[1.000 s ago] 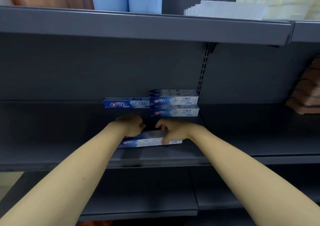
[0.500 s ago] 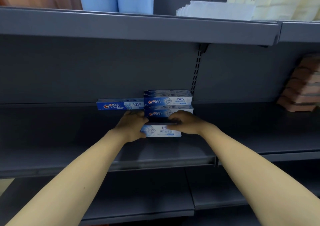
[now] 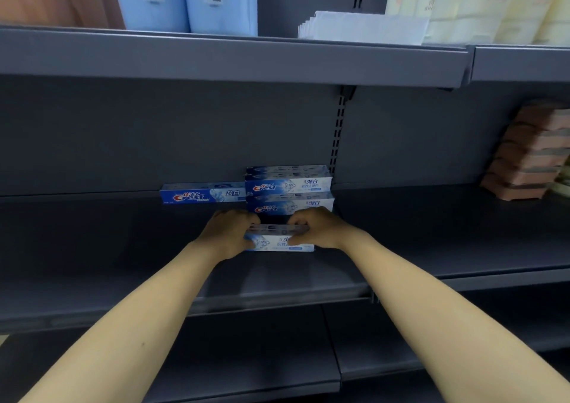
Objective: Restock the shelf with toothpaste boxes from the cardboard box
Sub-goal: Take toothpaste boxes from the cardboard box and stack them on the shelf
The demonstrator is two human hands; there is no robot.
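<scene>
Head view: left hand point(image 3: 229, 233) and right hand point(image 3: 320, 229) fingers grip toothpaste box point(image 3: 279, 241) on shelf point(image 3: 123, 264).

A second ago the held toothpaste box point(image 3: 279, 242) lay slanted near the shelf's front edge point(image 3: 277, 302), low in the frame's centre; now it sits level and further back, just in front of the stacked pair point(image 3: 289, 194); the left hand point(image 3: 229, 233) and right hand point(image 3: 317, 228) have moved back with it, gripping its ends

Left hand point(image 3: 229, 233), right hand point(image 3: 320, 228) — fingers curled
</scene>
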